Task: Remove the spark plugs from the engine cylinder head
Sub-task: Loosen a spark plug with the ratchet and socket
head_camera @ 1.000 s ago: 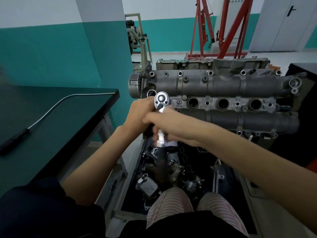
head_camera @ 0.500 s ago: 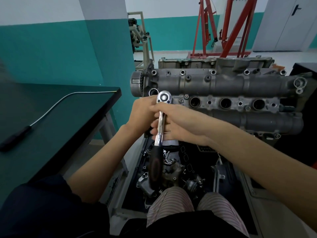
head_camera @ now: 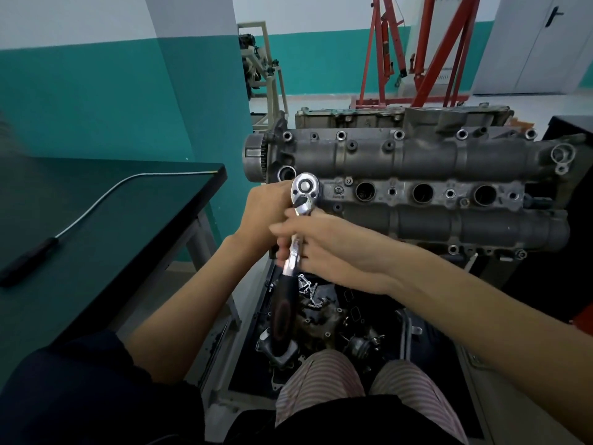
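A grey engine cylinder head (head_camera: 417, 162) sits on a stand in the middle of the scene, its row of spark plug wells facing the person. Three wells (head_camera: 423, 193) stand open and dark toward the right; no plug is visible inside them. At the leftmost position in that row stands the chrome head of a ratchet wrench (head_camera: 305, 191), its shaft running down toward the person and ending in a black handle (head_camera: 282, 313). The right hand (head_camera: 327, 245) reaches in from the right, its grip curled around the chrome shaft just below the ratchet head. The left hand (head_camera: 263, 213) sits just left of the wrench head, behind the right hand; its fingers are hidden, so I cannot tell whether its grip is holding anything. To the left, a dark tabletop (head_camera: 96, 213) carries a long flexible tool (head_camera: 64, 232) with a black handle and a thin silver shaft. Below the hands, loose engine parts (head_camera: 321, 319) lie in a dark tray, just past striped trouser knees. A red engine hoist (head_camera: 426, 49) stands far behind.
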